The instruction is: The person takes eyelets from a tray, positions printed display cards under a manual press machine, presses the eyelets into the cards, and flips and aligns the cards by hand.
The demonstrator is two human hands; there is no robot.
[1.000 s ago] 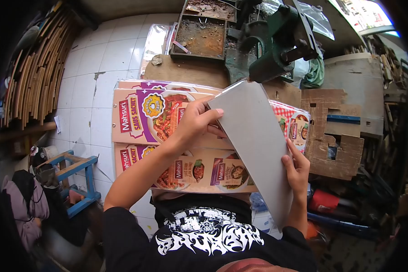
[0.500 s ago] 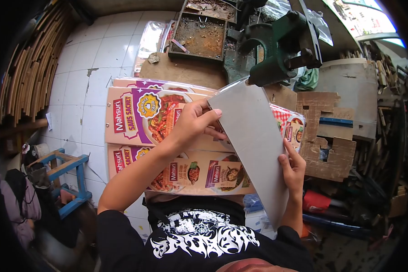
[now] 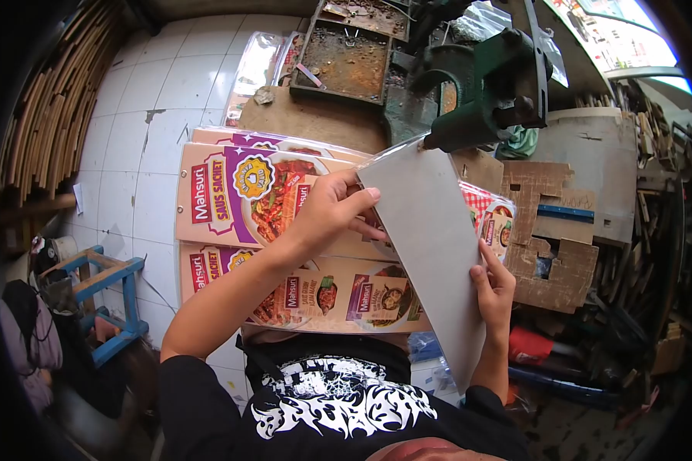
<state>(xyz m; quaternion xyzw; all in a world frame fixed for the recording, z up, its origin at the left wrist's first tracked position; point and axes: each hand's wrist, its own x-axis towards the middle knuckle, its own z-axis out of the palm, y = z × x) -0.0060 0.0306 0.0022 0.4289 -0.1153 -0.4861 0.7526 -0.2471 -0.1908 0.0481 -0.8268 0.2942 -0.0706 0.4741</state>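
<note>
A long grey panel [image 3: 430, 230] slants from the green machine's nose down toward my body, its upper end at the machine head [image 3: 469, 115]. My left hand [image 3: 342, 207] grips its left edge near the top, thumb on the grey face. On its right edge, my right hand [image 3: 492, 284] holds lower down, with the thumb on the face. Printed boards reading "Mahsuri Saus Sachet" [image 3: 238, 192] lie beneath my left arm and behind the panel. The panel's underside is hidden.
A rusty metal tray [image 3: 342, 65] with small bits sits beside the machine. Cut brown boards [image 3: 546, 269] lie at the right. On the tiled floor at the left stands a blue frame stool [image 3: 108, 292], with stacked strips [image 3: 61, 107] above it.
The view has shifted slightly, so the boards and stool appear farther left. Both hands keep the same hold on the panel, whose top end stays at the machine.
</note>
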